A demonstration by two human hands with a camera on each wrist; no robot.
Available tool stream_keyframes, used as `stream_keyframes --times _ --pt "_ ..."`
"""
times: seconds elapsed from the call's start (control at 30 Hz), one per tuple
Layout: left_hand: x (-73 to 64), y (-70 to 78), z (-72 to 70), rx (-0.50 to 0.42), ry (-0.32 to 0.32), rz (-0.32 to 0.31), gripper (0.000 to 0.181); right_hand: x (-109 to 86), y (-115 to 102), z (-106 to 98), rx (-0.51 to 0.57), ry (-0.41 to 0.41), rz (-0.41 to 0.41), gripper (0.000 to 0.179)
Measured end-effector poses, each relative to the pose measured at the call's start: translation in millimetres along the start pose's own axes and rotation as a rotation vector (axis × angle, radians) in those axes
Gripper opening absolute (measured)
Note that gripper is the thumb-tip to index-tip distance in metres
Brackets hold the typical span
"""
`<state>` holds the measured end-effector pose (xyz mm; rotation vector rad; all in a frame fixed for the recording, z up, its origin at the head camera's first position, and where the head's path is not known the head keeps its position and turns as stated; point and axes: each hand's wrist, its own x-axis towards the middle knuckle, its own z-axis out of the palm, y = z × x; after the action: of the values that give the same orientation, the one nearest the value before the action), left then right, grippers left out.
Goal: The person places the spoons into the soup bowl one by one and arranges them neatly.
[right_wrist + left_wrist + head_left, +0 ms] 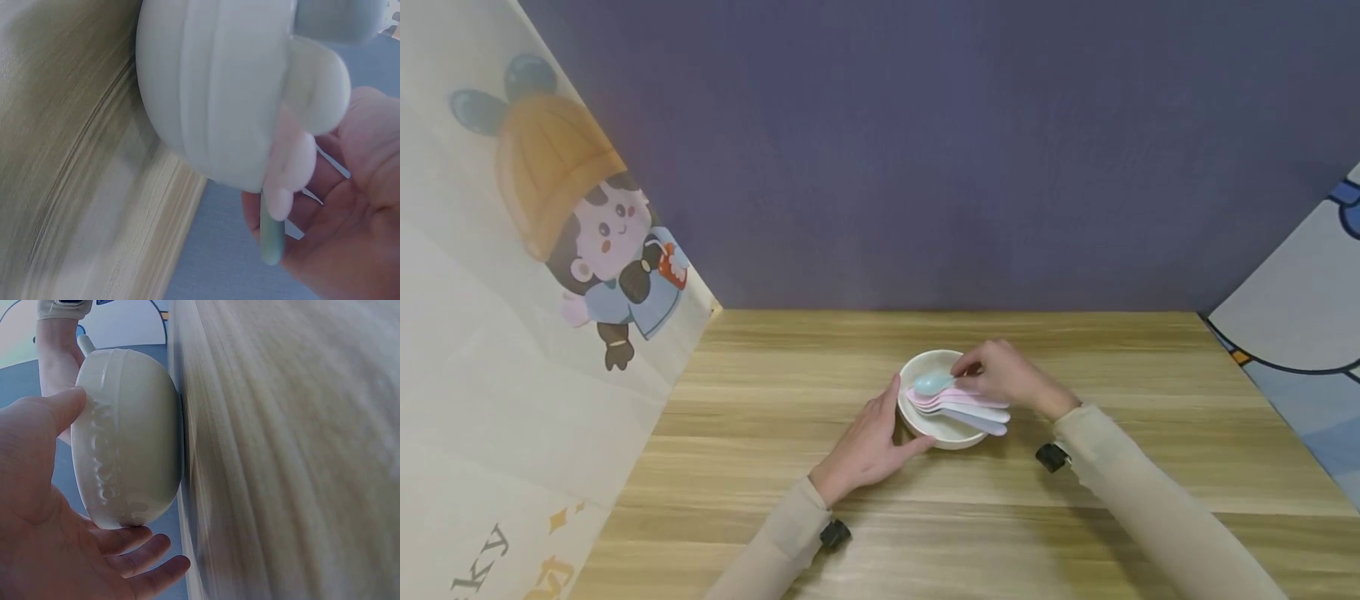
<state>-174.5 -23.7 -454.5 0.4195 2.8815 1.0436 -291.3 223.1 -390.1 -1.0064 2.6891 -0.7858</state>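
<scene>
A cream-white bowl (pixel 953 444) stands on the wooden table. My left hand (pixel 868 446) holds it from its near left side, the thumb at the front rim and the fingers along the left wall. In the left wrist view the thumb (pixel 69 407) lies against the bowl (pixel 140 440). Over the bowl, my right hand (pixel 1003 375) pinches a light blue-green spoon (pixel 932 384) by its handle, the scoop pointing left. Fanned beneath it lie several pink, white and lavender spoons (pixel 966 401), their handles jutting past the right rim. The right wrist view shows the blue-green handle (pixel 272 237) by the fingers.
The wood-grain table (pixel 760 400) extends around the bowl on all sides. A dark blue-purple panel (pixel 955 158) rises along its back edge. Printed panels stand at the sides, the left one (pixel 475 333) bearing a cartoon figure.
</scene>
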Motion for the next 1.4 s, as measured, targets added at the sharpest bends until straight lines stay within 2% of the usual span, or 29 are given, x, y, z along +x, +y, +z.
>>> stream_keyframes --times 0.2,1.03,1.4 --pt "0.5 -1.1 1.1 -0.006 -0.005 -0.009 0.115 1.0 0 4 0.005 0.009 -0.02 0.018" --pt "-0.4 -1.5 -0.3 -0.005 -0.005 -0.015 0.116 6.3 3 14 0.026 0.033 -0.007 0.017" --pt "2.5 -4.5 -0.9 0.005 0.005 -0.01 0.115 6.1 3 10 0.059 0.058 0.039 0.023"
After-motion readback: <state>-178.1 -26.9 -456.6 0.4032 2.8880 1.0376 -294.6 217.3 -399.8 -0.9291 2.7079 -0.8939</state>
